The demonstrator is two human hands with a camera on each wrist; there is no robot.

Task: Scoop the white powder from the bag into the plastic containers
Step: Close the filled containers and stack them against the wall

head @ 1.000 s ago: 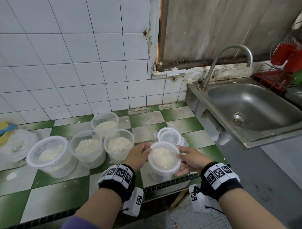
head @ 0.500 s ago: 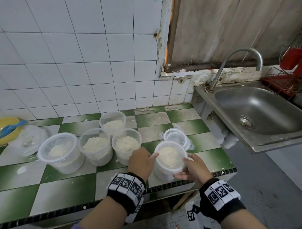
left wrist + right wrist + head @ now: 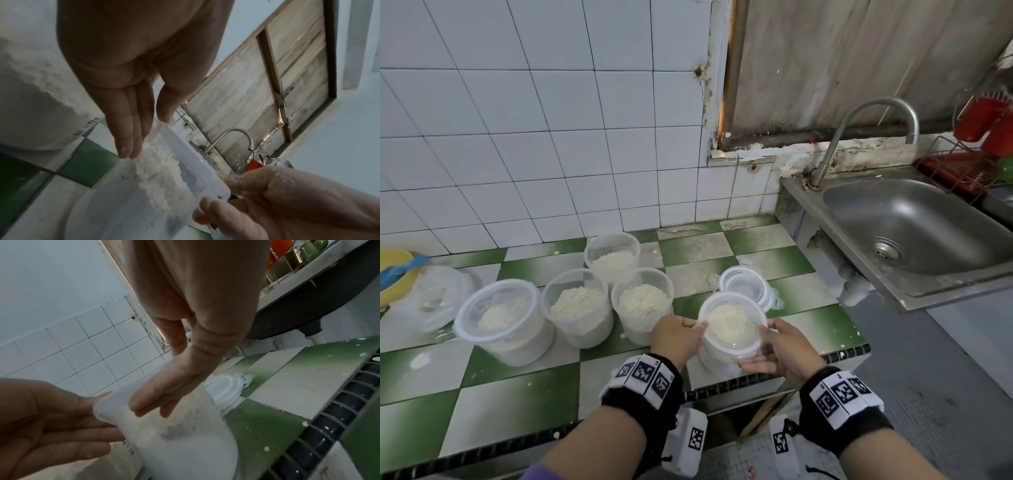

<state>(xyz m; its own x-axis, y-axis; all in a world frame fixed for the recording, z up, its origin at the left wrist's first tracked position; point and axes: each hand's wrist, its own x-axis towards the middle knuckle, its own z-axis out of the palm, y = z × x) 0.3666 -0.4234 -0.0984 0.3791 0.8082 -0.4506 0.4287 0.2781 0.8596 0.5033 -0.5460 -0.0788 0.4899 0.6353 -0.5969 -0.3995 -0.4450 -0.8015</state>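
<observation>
At about nine o'clock in the head view a yellow bowl with a blue utensil sits at the counter's far edge, a slack clear plastic bag beside it; whether this is the powder bag cannot be told. Moving right, four open plastic containers of white powder stand close together: a wide tub, two taller ones side by side, and one behind at about eleven o'clock. Then comes the left hand, fingers nearly straight and together, thumb at the rim, pressing the left wall of the held container; the left wrist view shows the fingertips against the plastic. This container, partly filled with white powder, stands upright with its axis vertical, near the counter's front edge, directly between the two hands and equally near each. The right hand cups its right side from about four o'clock, fingers gently bent along the wall, thumb at the rim. Just behind, at one o'clock, lies a stack of clip lids, nearer the right hand, so capping would likely fall to it. The surface is a green-and-white checked tile counter dusted with powder; further right a steel sink with a curved tap, and a white-tiled wall behind.
</observation>
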